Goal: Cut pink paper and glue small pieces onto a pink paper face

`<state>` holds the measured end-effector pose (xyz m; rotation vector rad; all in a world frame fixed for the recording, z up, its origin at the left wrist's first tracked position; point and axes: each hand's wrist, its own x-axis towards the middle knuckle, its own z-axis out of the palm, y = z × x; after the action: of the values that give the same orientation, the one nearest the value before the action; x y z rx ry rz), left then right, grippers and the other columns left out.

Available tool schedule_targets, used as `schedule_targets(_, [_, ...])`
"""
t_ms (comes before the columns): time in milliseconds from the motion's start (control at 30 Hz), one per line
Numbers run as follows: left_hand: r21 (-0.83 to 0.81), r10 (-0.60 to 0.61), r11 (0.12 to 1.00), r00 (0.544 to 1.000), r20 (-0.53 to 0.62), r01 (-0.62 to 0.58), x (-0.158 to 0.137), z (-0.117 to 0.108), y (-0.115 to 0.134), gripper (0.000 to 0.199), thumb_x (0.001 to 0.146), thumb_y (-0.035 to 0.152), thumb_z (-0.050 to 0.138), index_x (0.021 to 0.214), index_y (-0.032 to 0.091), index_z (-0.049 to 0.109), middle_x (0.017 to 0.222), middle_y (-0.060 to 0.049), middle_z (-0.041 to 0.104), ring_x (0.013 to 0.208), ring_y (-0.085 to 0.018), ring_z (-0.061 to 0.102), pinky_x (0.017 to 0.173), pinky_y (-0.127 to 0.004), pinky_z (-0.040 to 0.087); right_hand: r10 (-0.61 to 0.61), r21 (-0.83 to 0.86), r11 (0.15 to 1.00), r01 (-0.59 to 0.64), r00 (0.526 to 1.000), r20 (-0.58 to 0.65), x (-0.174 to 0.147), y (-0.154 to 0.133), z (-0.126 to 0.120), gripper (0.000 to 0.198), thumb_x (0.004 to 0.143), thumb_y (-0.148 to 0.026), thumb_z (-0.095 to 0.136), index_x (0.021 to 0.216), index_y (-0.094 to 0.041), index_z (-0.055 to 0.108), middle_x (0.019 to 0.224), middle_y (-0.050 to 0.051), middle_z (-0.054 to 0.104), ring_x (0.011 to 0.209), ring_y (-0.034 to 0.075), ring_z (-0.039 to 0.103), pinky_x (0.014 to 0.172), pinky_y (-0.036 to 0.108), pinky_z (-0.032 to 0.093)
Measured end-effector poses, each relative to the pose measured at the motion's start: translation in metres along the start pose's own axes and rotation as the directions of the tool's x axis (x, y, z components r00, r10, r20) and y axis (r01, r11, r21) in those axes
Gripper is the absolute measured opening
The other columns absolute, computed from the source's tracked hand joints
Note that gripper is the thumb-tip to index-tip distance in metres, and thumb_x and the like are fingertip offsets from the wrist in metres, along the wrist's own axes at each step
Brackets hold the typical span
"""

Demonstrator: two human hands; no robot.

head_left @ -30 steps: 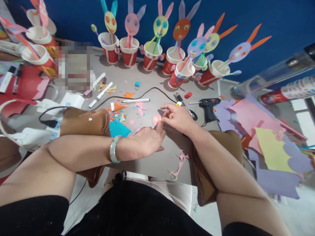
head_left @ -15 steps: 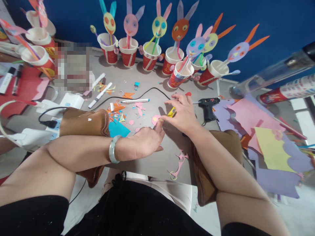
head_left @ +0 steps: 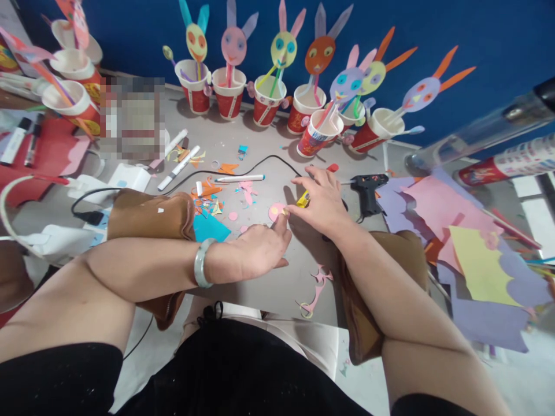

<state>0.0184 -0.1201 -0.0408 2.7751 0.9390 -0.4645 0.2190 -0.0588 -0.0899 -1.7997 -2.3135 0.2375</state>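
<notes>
My left hand (head_left: 260,248), with a pale bangle at its wrist, lies low over the table, fingers drawn together. At its fingertips is a small yellow paper piece (head_left: 285,212), beside a pink paper disc (head_left: 274,211) on the table. My right hand (head_left: 319,197) arches over from the right; its thumb tip meets the left fingertips at the yellow piece, while its other fingers stay spread and hold nothing visible. Partly hidden behind that hand, a yellow object (head_left: 303,200) shows between thumb and fingers. A black glue gun (head_left: 367,192) lies to the right of my right hand.
Paper cups with rabbit faces (head_left: 229,95) line the back. Paper scraps (head_left: 210,196), a marker (head_left: 240,178) and a black cable (head_left: 195,171) lie left of centre. Brown cushions (head_left: 150,214) flank my arms. Coloured paper sheets (head_left: 481,260) are at right; a power strip (head_left: 97,225) is left.
The view has shifted slightly. Both hands stay almost in place at the pink disc, fingertips still together; the small yellow piece shows a little more clearly.
</notes>
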Motion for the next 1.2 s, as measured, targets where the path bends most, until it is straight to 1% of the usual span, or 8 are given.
schedule_targets(167, [-0.024, -0.001, 1.0, 1.0, 0.017, 0.001, -0.001, -0.001, 0.0, 0.074, 0.102, 0.049, 0.06, 0.156, 0.0, 0.047, 0.146, -0.042, 0.055, 0.088, -0.036, 0.081, 0.064, -0.039, 0.064, -0.001, 0.024, 1.0, 0.002, 1.0, -0.021, -0.001, 0.002, 0.002, 0.058, 0.079, -0.051, 0.079, 0.131, -0.027, 0.069, 0.153, 0.017, 0.052, 0.141, 0.048, 0.046, 0.111, 0.073, 0.041])
schedule_targets(300, [-0.055, -0.004, 0.998, 1.0, 0.021, 0.006, -0.001, -0.002, -0.001, 0.072, 0.102, 0.048, 0.061, 0.155, 0.001, 0.048, 0.149, -0.043, 0.052, 0.089, -0.038, 0.08, 0.064, -0.041, 0.064, 0.01, 0.041, 0.999, -0.01, 1.0, -0.016, -0.001, 0.003, 0.002, 0.059, 0.079, -0.051, 0.079, 0.131, -0.026, 0.068, 0.154, 0.017, 0.052, 0.143, 0.049, 0.045, 0.112, 0.074, 0.039])
schedule_targets(400, [-0.065, -0.008, 0.998, 0.999, 0.033, 0.01, -0.001, -0.002, -0.001, 0.071, 0.102, 0.048, 0.06, 0.156, 0.003, 0.047, 0.151, -0.042, 0.051, 0.09, -0.037, 0.08, 0.066, -0.041, 0.063, 0.003, 0.057, 0.998, -0.002, 1.0, -0.014, -0.001, 0.004, 0.002, 0.059, 0.079, -0.051, 0.079, 0.132, -0.027, 0.068, 0.155, 0.017, 0.052, 0.144, 0.049, 0.044, 0.113, 0.073, 0.039])
schedule_targets(567, [-0.084, -0.025, 0.996, 0.997, 0.072, 0.031, 0.0, -0.005, 0.0, 0.069, 0.102, 0.047, 0.061, 0.154, 0.004, 0.049, 0.148, -0.039, 0.056, 0.093, -0.037, 0.08, 0.069, -0.042, 0.064, 0.001, 0.06, 0.998, -0.001, 1.0, 0.001, -0.001, 0.003, 0.003, 0.061, 0.081, -0.053, 0.076, 0.135, -0.026, 0.065, 0.154, 0.017, 0.052, 0.144, 0.048, 0.045, 0.114, 0.073, 0.039])
schedule_targets(733, [-0.06, -0.021, 0.998, 1.0, 0.019, 0.022, -0.001, -0.002, 0.0, 0.072, 0.101, 0.048, 0.063, 0.154, 0.001, 0.049, 0.144, -0.04, 0.058, 0.085, -0.036, 0.08, 0.063, -0.041, 0.063, -0.003, 0.019, 1.0, 0.003, 1.0, -0.011, -0.001, -0.002, 0.002, 0.066, 0.082, -0.054, 0.076, 0.141, -0.025, 0.062, 0.155, 0.019, 0.05, 0.147, 0.048, 0.042, 0.117, 0.071, 0.037])
schedule_targets(833, [-0.062, -0.023, 0.998, 1.0, -0.003, 0.023, -0.001, 0.0, 0.0, 0.072, 0.1, 0.048, 0.064, 0.153, 0.001, 0.051, 0.146, -0.04, 0.057, 0.085, -0.036, 0.08, 0.062, -0.04, 0.063, -0.016, 0.005, 1.0, 0.016, 1.0, -0.005, -0.001, -0.001, 0.001, 0.071, 0.082, -0.054, 0.077, 0.143, -0.024, 0.059, 0.155, 0.019, 0.05, 0.148, 0.048, 0.042, 0.118, 0.071, 0.036])
schedule_targets(1033, [-0.107, -0.024, 0.994, 0.999, 0.043, 0.028, -0.001, -0.001, 0.0, 0.068, 0.101, 0.047, 0.064, 0.152, 0.004, 0.052, 0.146, -0.04, 0.057, 0.091, -0.035, 0.08, 0.068, -0.04, 0.063, -0.036, 0.03, 0.999, 0.036, 0.999, 0.004, 0.0, 0.008, 0.002, 0.075, 0.08, -0.058, 0.078, 0.145, -0.026, 0.059, 0.154, 0.018, 0.052, 0.147, 0.047, 0.044, 0.117, 0.069, 0.038])
schedule_targets(1200, [-0.118, -0.03, 0.992, 0.998, 0.051, 0.036, -0.001, -0.003, -0.001, 0.068, 0.101, 0.047, 0.064, 0.153, 0.004, 0.051, 0.148, -0.04, 0.056, 0.091, -0.035, 0.08, 0.067, -0.04, 0.063, -0.027, 0.053, 0.998, 0.026, 0.999, 0.018, 0.001, 0.01, 0.002, 0.076, 0.079, -0.058, 0.078, 0.145, -0.025, 0.058, 0.155, 0.019, 0.052, 0.147, 0.046, 0.044, 0.119, 0.068, 0.037])
